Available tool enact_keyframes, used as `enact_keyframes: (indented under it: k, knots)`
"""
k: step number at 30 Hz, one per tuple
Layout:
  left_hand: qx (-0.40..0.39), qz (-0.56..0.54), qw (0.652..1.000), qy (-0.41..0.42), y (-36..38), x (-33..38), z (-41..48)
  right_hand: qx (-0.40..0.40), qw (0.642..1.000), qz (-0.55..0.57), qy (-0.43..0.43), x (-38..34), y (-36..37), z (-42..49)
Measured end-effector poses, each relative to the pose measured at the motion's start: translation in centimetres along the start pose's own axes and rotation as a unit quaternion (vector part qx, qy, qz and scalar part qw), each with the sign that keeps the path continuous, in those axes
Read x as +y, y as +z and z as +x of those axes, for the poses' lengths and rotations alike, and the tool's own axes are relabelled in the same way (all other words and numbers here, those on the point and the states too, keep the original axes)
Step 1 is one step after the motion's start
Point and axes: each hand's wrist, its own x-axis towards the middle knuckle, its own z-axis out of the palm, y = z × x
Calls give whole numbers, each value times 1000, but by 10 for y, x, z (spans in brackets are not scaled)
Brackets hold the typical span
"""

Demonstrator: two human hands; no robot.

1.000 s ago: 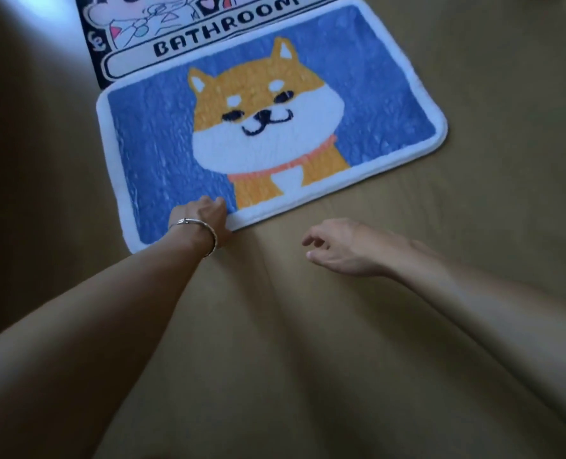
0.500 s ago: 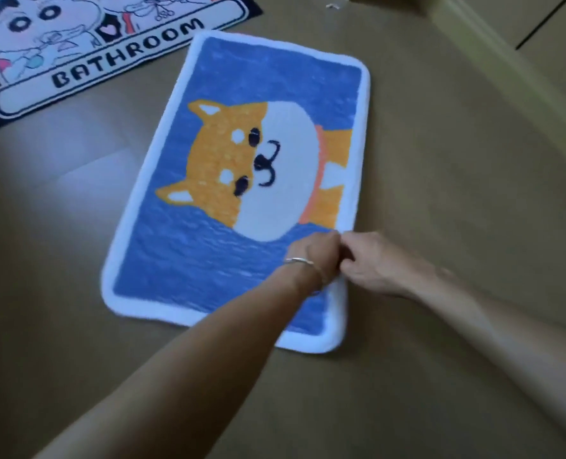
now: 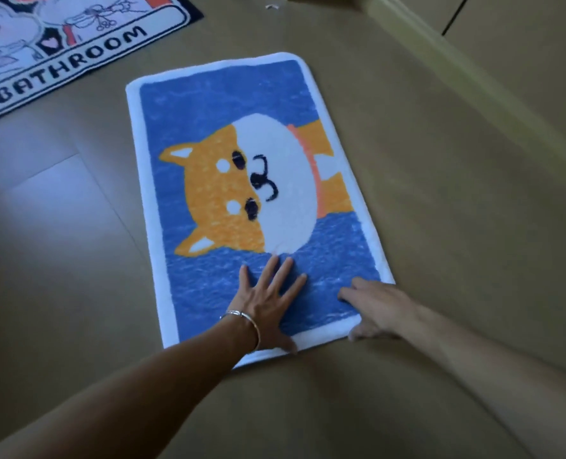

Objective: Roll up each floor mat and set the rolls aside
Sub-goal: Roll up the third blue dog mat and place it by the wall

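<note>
Head: dog mat [image 3: 228, 107] lies flat on the floor [image 3: 447, 246], with bare floor at every edge. BATHROOM mat [image 3: 76, 58] far-left, apart. Left hand [image 3: 268, 304] flat, fingers spread, on the near end. Right hand [image 3: 379, 306] relaxed on the near-right corner. Earlier both pinched one edge.

home | wood-look floor [image 3: 440, 226] | baseboard [image 3: 457, 67] | "BATHROOM" cartoon mat [image 3: 76, 51]
</note>
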Motion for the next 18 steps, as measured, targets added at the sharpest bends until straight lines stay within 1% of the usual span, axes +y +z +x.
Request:
enact_keyframes:
  k: [4, 7, 9, 11, 14, 17, 18]
  knots:
    - [16, 5, 1000, -5, 12, 0, -31, 60, 991, -73, -93, -28, -5, 6]
    - [83, -8, 996, -20, 35, -6, -62, 88, 976, -124, -157, -56, 5, 12]
    - [139, -15, 990, -35, 53, -9, -77, 100, 968, -149, -174, -65, 14, 16]
    - [178, -20, 983, -41, 60, -11, -84, 111, 964, -157, -184, -64, 16, 19]
    - [188, -27, 980, -50, 53, -13, -84, 132, 959, -141, -207, -50, 18, 20]
    - [189, -21, 982, -14, 48, -15, -82, 165, 950, -133, -228, -32, 28, 14]
    - [185, -19, 983, 1, 47, -18, -83, 191, 948, -127, -223, -26, 34, 13]
